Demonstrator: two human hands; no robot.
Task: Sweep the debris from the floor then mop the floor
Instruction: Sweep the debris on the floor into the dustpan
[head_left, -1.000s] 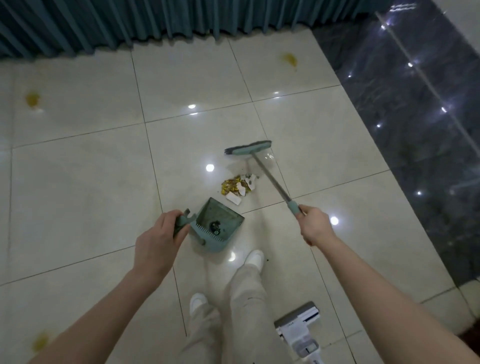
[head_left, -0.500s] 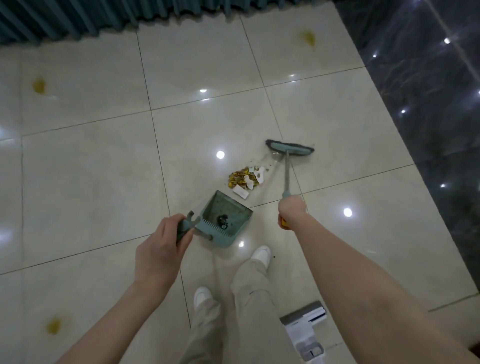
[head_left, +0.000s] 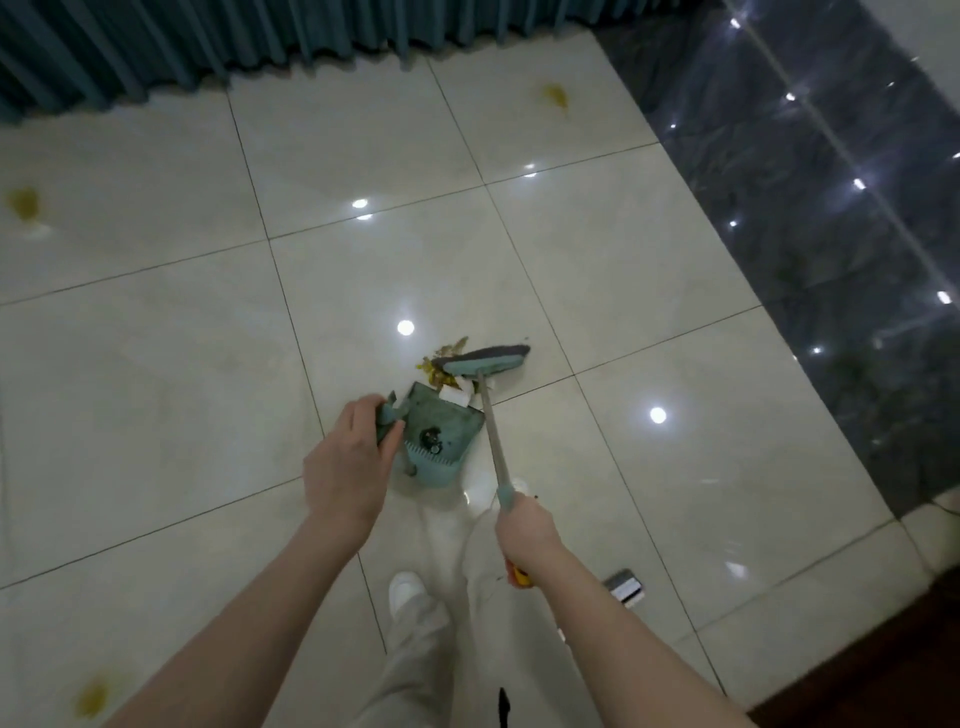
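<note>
My left hand (head_left: 353, 462) grips the handle of a teal dustpan (head_left: 441, 434) resting on the white tiled floor in front of my feet. My right hand (head_left: 524, 530) holds the handle of a small teal broom (head_left: 485, 361). The broom head lies right behind the debris (head_left: 447, 371), a pile of yellow scraps and white bits at the dustpan's mouth. One white piece (head_left: 457, 396) sits on the pan's lip. Some dark dirt lies inside the pan.
Yellow stains mark the tiles at far left (head_left: 23, 202), bottom left (head_left: 93, 699) and top right (head_left: 555, 95). A teal curtain (head_left: 260, 36) hangs along the back. Dark glossy floor (head_left: 831, 208) runs on the right. A mop head (head_left: 626, 587) lies behind my right arm.
The broom head swung from the far right of the pile to directly behind it, pushing the debris against the dustpan's mouth. The dustpan moved forward to the pile.
</note>
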